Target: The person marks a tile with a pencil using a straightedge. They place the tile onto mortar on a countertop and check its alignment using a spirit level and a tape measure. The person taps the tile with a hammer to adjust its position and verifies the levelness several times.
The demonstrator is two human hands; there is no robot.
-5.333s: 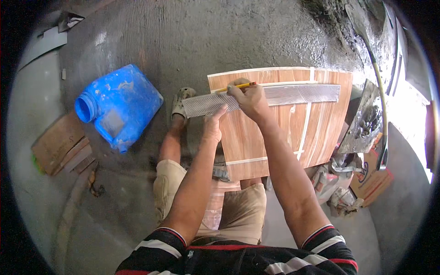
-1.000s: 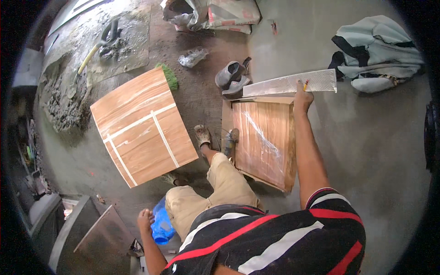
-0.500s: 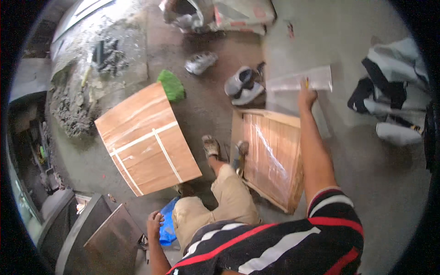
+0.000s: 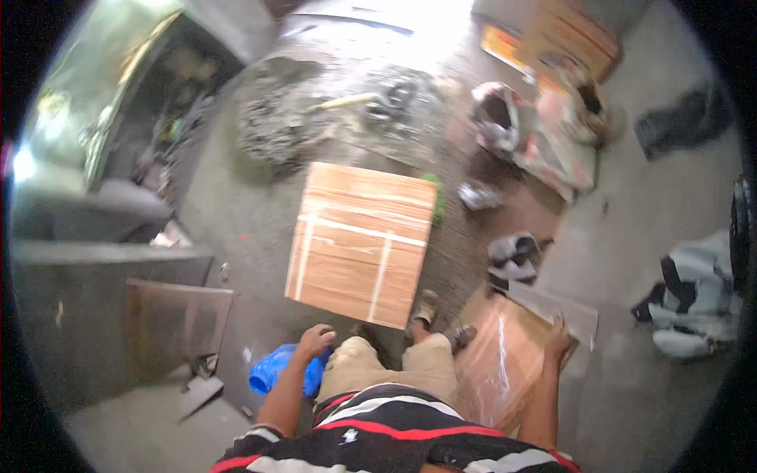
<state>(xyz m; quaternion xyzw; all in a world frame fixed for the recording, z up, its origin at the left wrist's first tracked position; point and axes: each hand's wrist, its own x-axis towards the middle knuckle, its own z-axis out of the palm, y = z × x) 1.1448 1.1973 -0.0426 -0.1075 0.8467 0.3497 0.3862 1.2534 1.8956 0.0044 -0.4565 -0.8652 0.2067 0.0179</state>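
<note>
My right hand (image 4: 561,340) grips a long, light ribbed strip (image 4: 530,298) beside a plastic-wrapped stack of wood-look panels (image 4: 489,366) at lower right; whether the pencil is still in it is too blurred to tell. My left hand (image 4: 316,339) hangs near a blue jug (image 4: 271,371), fingers loosely bent and apart, holding nothing visible. In front of my feet lies a square wood-look panel (image 4: 359,240) with white lines across it.
Wet mortar (image 4: 276,126) with a yellow-handled tool (image 4: 347,100) lies ahead. Sacks (image 4: 564,158), cardboard (image 4: 568,43), boots (image 4: 512,251) and pale clothing (image 4: 684,299) sit at right. A grey block (image 4: 87,307) and leaning board (image 4: 177,311) are at left.
Five seconds ago both hands were on the strip over the panel; my left has let go. Since half a second ago the view has swung left, leaving my right hand and strip lower in frame.
</note>
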